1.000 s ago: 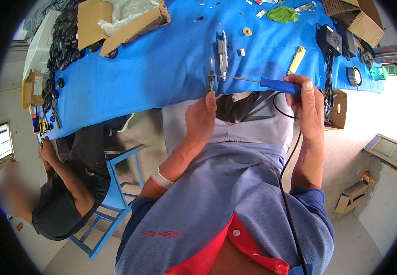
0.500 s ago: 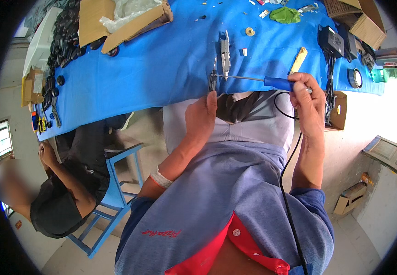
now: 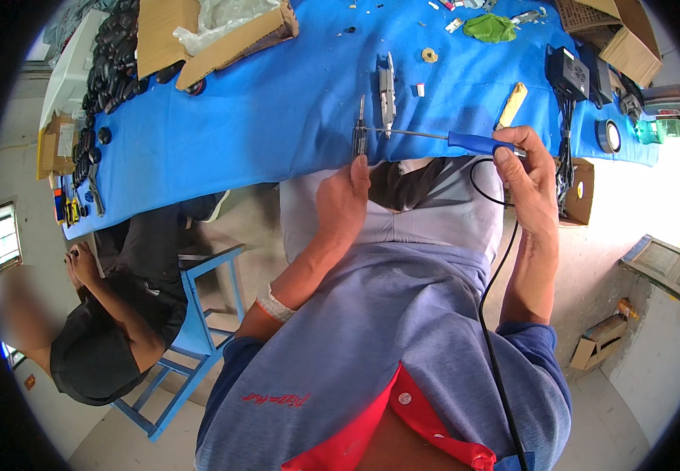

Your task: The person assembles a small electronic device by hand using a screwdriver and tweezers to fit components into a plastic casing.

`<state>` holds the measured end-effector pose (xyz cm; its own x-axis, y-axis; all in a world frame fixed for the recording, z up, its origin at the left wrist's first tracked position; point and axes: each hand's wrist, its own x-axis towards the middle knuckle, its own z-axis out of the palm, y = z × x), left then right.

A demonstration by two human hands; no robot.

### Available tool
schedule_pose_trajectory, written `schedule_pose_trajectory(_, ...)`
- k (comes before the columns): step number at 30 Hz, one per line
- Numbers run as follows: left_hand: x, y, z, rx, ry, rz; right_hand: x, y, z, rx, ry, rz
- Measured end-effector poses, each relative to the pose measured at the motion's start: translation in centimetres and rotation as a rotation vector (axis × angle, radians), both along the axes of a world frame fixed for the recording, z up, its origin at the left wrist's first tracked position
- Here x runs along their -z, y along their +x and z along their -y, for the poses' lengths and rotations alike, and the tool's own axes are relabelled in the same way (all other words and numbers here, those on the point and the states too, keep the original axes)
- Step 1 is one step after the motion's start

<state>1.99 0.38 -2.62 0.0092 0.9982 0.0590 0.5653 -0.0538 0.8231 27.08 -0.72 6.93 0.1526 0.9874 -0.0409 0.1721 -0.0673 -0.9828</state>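
My left hand point(image 3: 343, 196) is closed around a slim dark piece with a thin metal rod point(image 3: 359, 140), held upright at the table's front edge. I cannot tell what kind of thing it is. My right hand point(image 3: 530, 173) grips a screwdriver point(image 3: 473, 142) by its blue handle, fingers pinched near the handle's end. Its shaft points left, and the tip meets the side of the dark piece. Just beyond the shaft, a narrow grey-and-white metal part point(image 3: 387, 90) lies on the blue cloth point(image 3: 277, 118).
Farther back lie a small tan ring point(image 3: 429, 55), a white bit point(image 3: 420, 89) and a green cloth point(image 3: 490, 28). A yellowish strip point(image 3: 511, 106) and a black power adapter point(image 3: 566, 72) are at right. Many black parts point(image 3: 108, 71) and a cardboard box point(image 3: 234, 47) fill the left. Another person point(image 3: 112, 330) sits at left.
The screwdriver has shifted slightly left with my right hand. The dark piece in my left hand has moved a little left and turned slightly.
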Motion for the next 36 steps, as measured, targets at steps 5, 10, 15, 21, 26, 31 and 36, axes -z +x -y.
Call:
schedule_pose_trajectory(5,0.3,0.0,0.0,-0.001,-0.04,-0.036,-0.3,-0.6,-0.3,0.069,-0.059,-0.078)
schedule_pose_trajectory(10,-0.2,0.0,0.0,-0.024,-0.088,-0.06,0.3,-0.2,-0.3,0.053,-0.163,0.019)
schedule_pose_trajectory(15,-0.9,-0.1,0.0,-0.002,-0.138,-0.078,-0.1,0.4,-0.2,-0.036,-0.136,0.01)
schedule_pose_trajectory(21,-0.8,-0.1,0.0,-0.016,-0.144,-0.051,0.3,0.1,-0.2,0.004,-0.051,-0.103)
schedule_pose_trajectory(26,-0.7,-0.1,-0.2,-0.01,-0.175,-0.074,0.9,-1.1,-0.9,0.13,-0.106,-0.248)
schedule_pose_trajectory(31,-1.2,-0.2,0.0,-0.012,-0.233,-0.016,0.8,-0.6,-0.8,0.091,-0.259,-0.23)
schedule_pose_trajectory(36,-1.5,-0.1,0.0,-0.018,-0.237,-0.007,0.7,-0.2,-0.6,0.037,-0.266,-0.146)
